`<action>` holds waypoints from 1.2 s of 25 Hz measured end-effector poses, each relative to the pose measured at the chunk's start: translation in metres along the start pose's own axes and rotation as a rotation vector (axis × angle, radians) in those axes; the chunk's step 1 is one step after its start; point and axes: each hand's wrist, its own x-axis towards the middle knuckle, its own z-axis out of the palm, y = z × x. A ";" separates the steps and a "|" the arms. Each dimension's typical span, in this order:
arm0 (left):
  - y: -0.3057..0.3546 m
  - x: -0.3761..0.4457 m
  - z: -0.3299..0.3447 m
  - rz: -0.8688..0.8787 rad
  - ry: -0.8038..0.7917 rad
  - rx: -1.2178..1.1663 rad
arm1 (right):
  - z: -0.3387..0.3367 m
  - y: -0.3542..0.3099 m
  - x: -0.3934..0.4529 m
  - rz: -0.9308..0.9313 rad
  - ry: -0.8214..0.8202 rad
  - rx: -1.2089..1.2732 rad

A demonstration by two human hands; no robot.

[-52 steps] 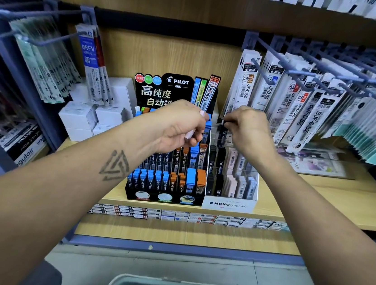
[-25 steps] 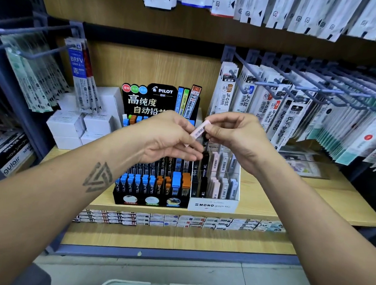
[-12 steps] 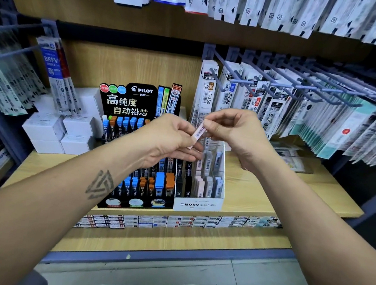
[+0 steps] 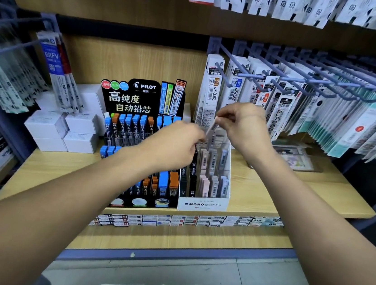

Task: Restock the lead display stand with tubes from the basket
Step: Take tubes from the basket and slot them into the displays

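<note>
One pale lead tube [image 4: 210, 129] has passed toward your right hand [image 4: 243, 127], which now pinches its top above the white MONO stand [image 4: 203, 204]. Your left hand [image 4: 177, 143], fingers curled, steadies its lower end. Slotting comes next.

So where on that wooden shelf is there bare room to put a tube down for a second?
Bare wood shows on the shelf right of the white Mono stand, before the flat packets, and at the front left, ahead of the white boxes. The black Pilot stand and Mono stand fill the middle.
</note>
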 end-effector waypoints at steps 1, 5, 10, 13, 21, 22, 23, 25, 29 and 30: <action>-0.002 0.000 0.006 0.037 -0.039 0.079 | 0.001 -0.002 0.000 -0.040 -0.011 -0.045; -0.013 0.002 0.019 0.075 -0.143 0.248 | 0.000 -0.009 0.000 -0.053 -0.073 -0.064; -0.020 0.006 0.022 0.068 -0.167 0.274 | -0.016 -0.011 0.001 -0.003 -0.121 0.027; -0.017 0.005 0.021 0.070 -0.179 0.241 | -0.006 -0.007 -0.012 -0.063 -0.252 -0.089; -0.014 0.007 0.024 0.093 -0.188 0.230 | 0.014 0.006 -0.031 -0.144 -0.239 -0.251; -0.015 0.007 0.024 0.093 -0.188 0.232 | 0.015 0.007 -0.033 -0.146 -0.246 -0.259; -0.016 0.008 0.025 0.095 -0.187 0.236 | 0.016 0.008 -0.034 -0.149 -0.256 -0.261; -0.018 0.008 0.027 0.100 -0.182 0.239 | 0.019 0.009 -0.036 -0.143 -0.267 -0.254; -0.020 0.011 0.029 0.109 -0.164 0.216 | 0.024 0.008 -0.040 -0.120 -0.282 -0.312; -0.020 0.011 0.029 0.111 -0.157 0.209 | 0.024 0.007 -0.041 -0.126 -0.279 -0.339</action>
